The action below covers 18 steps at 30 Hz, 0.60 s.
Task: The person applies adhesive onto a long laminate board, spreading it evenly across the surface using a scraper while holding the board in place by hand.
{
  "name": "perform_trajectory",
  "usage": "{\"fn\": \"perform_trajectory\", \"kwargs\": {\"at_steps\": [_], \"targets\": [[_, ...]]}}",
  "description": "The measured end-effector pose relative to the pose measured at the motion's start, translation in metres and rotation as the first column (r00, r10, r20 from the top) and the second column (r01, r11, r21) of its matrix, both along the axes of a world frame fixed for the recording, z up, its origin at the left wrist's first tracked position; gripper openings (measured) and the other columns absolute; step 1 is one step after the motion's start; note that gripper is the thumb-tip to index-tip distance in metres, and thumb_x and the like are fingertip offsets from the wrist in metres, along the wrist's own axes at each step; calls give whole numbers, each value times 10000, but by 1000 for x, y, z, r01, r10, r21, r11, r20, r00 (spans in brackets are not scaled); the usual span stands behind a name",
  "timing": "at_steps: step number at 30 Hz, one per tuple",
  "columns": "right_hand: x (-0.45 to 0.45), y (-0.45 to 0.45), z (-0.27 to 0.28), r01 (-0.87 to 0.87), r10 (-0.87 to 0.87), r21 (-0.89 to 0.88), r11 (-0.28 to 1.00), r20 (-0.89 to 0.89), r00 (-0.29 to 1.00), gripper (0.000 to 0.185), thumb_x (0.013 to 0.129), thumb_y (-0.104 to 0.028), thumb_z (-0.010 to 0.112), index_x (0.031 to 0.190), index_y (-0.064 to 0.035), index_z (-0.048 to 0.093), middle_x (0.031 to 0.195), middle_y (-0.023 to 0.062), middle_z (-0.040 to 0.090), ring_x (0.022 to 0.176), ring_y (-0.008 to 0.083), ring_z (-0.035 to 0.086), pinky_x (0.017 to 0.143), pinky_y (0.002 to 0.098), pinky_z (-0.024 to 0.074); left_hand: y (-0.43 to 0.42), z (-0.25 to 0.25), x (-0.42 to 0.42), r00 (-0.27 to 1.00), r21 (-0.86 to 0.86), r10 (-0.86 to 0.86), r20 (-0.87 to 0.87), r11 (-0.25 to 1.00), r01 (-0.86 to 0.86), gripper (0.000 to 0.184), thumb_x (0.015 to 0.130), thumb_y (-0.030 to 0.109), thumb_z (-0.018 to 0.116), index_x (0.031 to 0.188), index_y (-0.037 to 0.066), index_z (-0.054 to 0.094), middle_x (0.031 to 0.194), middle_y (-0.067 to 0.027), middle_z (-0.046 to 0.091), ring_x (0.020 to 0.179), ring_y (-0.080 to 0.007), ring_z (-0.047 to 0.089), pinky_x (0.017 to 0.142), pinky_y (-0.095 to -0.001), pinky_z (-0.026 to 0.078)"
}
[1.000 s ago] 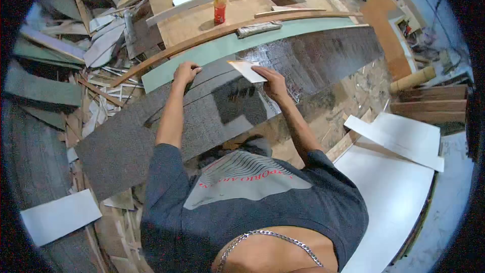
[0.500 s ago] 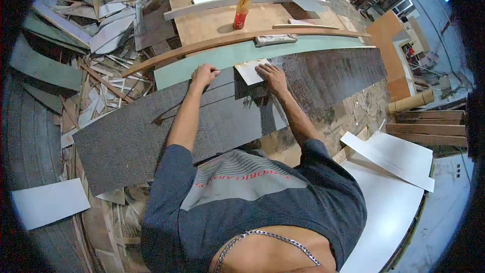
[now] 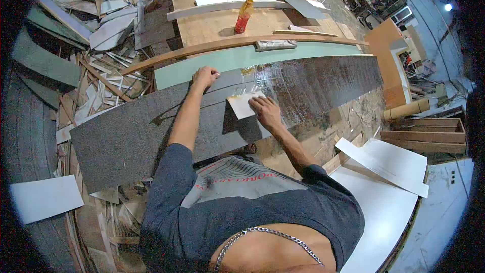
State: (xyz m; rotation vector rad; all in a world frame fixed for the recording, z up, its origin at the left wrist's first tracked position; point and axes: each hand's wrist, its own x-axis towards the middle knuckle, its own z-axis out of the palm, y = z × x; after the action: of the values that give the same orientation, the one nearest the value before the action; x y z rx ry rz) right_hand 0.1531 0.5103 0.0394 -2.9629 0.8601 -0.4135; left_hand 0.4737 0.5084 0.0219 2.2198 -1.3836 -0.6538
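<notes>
A long dark board (image 3: 136, 121) lies across in front of me, its right part wet and shiny with a brownish coating. My right hand (image 3: 266, 111) grips a thin white rectangular piece used flat like a spreader (image 3: 242, 105), its far edge against the board's surface. Amber glue-like liquid (image 3: 247, 71) pools by the board's far edge, beyond the white piece. At that same edge, further left, my left hand (image 3: 204, 77) is closed, fingers curled at the rim; its fingertips are partly hidden.
Behind the board lies a pale green strip (image 3: 174, 74) with a wrapped grey bundle (image 3: 275, 45) on it. A red-labelled bottle (image 3: 242, 17) stands on the plywood beyond a wooden batten (image 3: 202, 47). Scrap wood (image 3: 108, 83) heaps at left; white panels (image 3: 379, 202) lie at right.
My right hand has drawn the white piece from the board's far edge toward me and slightly left. Amber liquid now shows where it was. My left hand stays in place.
</notes>
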Motion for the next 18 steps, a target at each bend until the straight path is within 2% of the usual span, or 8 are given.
{"fn": "perform_trajectory", "kwargs": {"at_steps": [3, 7, 9, 10, 11, 12, 13, 18], "targets": [[-1, 33, 5, -17, 16, 32, 999, 27, 1000, 318, 948, -248, 580, 1241, -135, 631, 1292, 72, 639, 1214, 262, 585, 1027, 439, 435, 0, -5, 2, 1000, 1, -9, -13, 1000, 9, 295, 837, 416, 738, 1066, 231, 759, 1068, -98, 732, 1037, -334, 669, 908, -480, 511], [5, 49, 22, -184, 190, 132, 974, -40, 981, 376, 820, -84, 603, 1186, -129, 674, 1216, 87, 681, 1145, 273, 631, 985, 426, 479, -5, -13, 5, 999, -5, -42, -25, 999, 41, 284, 844, 409, 737, 1065, 232, 760, 1073, -96, 733, 1036, -329, 670, 903, -492, 512], [10, 34, 36, -146, 114, 213, 966, 156, 981, 386, 772, -36, 600, 1138, -129, 681, 1101, 106, 700, 1030, 301, 661, 888, 414, 523, -1, -7, 5, 998, 10, -30, -47, 999, 30, 279, 848, 403, 736, 1069, 234, 759, 1078, -97, 731, 1038, -328, 669, 903, -489, 512], [15, 20, 44, -41, 15, 155, 987, 167, 986, 393, 742, 22, 592, 1087, -130, 704, 1004, 127, 715, 919, 335, 685, 813, 411, 548, 1, -3, 3, 998, 21, -23, -64, 999, 25, 275, 851, 397, 734, 1073, 235, 758, 1082, -97, 730, 1040, -327, 668, 903, -486, 513], [12, -6, 31, 64, -99, 199, 978, 172, 980, 455, 751, 27, 586, 1154, -150, 702, 1098, 132, 708, 952, 349, 688, 824, 409, 550, 2, -3, 2, 997, 23, -23, -73, 999, 25, 275, 851, 397, 734, 1073, 235, 758, 1082, -97, 730, 1040, -327, 668, 903, -486, 513], [17, -15, 58, 183, -213, 221, 958, 122, 969, 455, 771, 16, 585, 1172, -168, 698, 1076, 154, 703, 930, 367, 686, 784, 430, 538, 2, -3, 1, 999, 16, -12, -30, 1000, 13, 274, 852, 395, 734, 1075, 237, 757, 1085, -102, 728, 1041, -326, 669, 901, -479, 515], [11, -47, 35, 241, -281, 212, 947, 186, 941, 467, 789, -2, 576, 1198, -198, 690, 1047, 171, 698, 911, 385, 679, 751, 456, 522, 2, -3, 0, 1000, 6, 0, 13, 1000, 0, 274, 853, 394, 733, 1077, 238, 755, 1088, -107, 726, 1042, -325, 669, 899, -472, 518], [8, -126, 22, 418, -425, 100, 903, 59, 903, 393, 836, -105, 549, 1179, -206, 711, 997, 181, 710, 943, 372, 678, 781, 471, 527, 2, 4, -5, 999, 17, 12, -46, 1000, -11, 244, 854, 374, 733, 1049, 231, 757, 1070, -122, 725, 1039, -328, 670, 897, -467, 518]]}}
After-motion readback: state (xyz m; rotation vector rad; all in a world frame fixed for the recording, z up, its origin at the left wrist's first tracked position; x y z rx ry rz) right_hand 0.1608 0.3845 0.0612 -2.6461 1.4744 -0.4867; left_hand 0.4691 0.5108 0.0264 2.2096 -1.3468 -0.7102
